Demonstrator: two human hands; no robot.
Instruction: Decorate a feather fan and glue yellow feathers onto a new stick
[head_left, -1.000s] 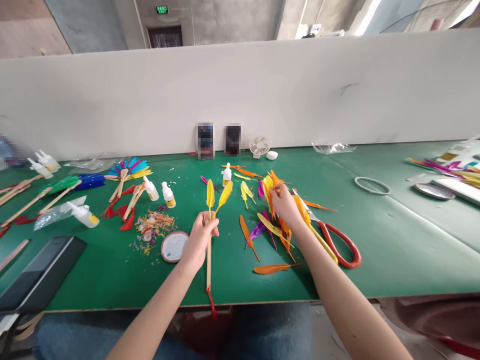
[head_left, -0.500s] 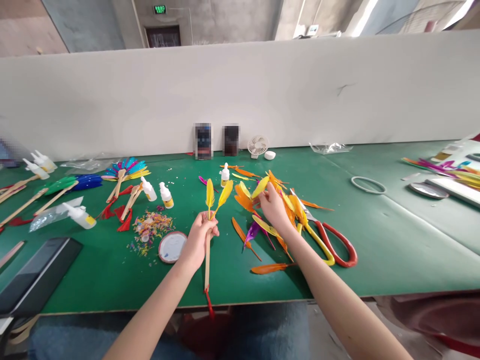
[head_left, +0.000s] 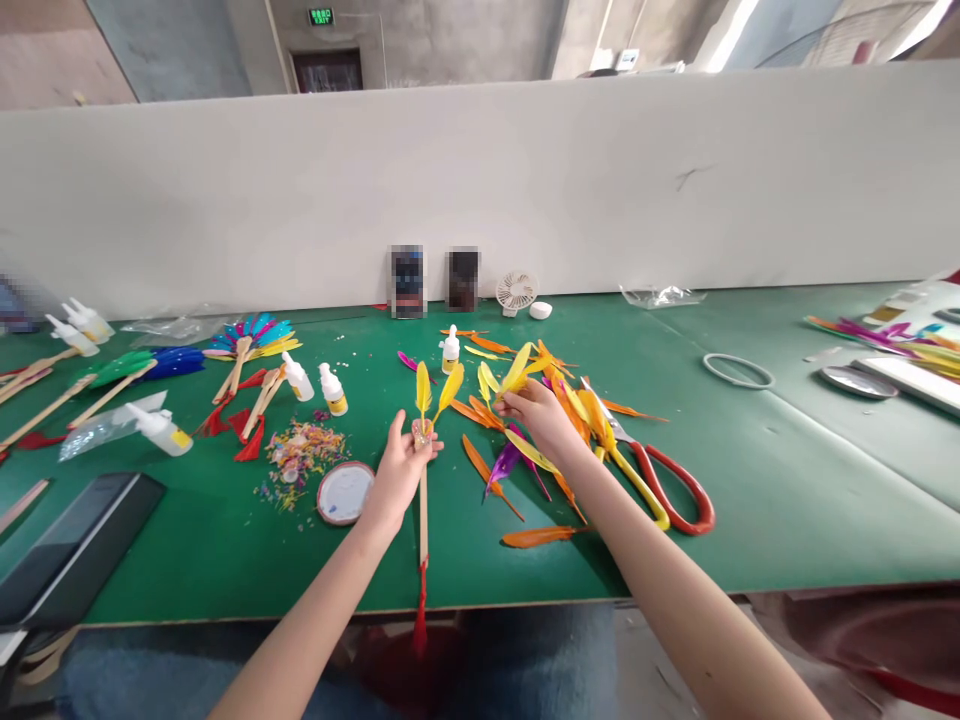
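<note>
In my left hand (head_left: 401,465) is a wooden stick (head_left: 424,515) with a red tassel (head_left: 421,610) hanging from its lower end past the table edge. Two yellow feathers (head_left: 436,392) fan out from the stick's top, where a small sparkly patch shows; my thumb is lifted off it. My right hand (head_left: 538,415) pinches a yellow feather (head_left: 519,368) above the feather pile. Around it lie loose orange feathers (head_left: 480,462), a purple feather (head_left: 504,462) and more yellow ones. Large scissors (head_left: 686,495) with red and yellow handles rest partly under the feathers.
Glue bottles (head_left: 334,390) stand behind colourful confetti bits (head_left: 304,455) and a round white lid (head_left: 345,493). Finished feather fans (head_left: 251,340) lie at the left, near a black case (head_left: 82,540). A small fan (head_left: 517,291) and two phones lean by the white partition (head_left: 480,180).
My right hand has drawn a yellow feather slightly up and left from the pile. My left thumb has lifted, uncovering the sparkly stick top, and the stick has shifted a little right.
</note>
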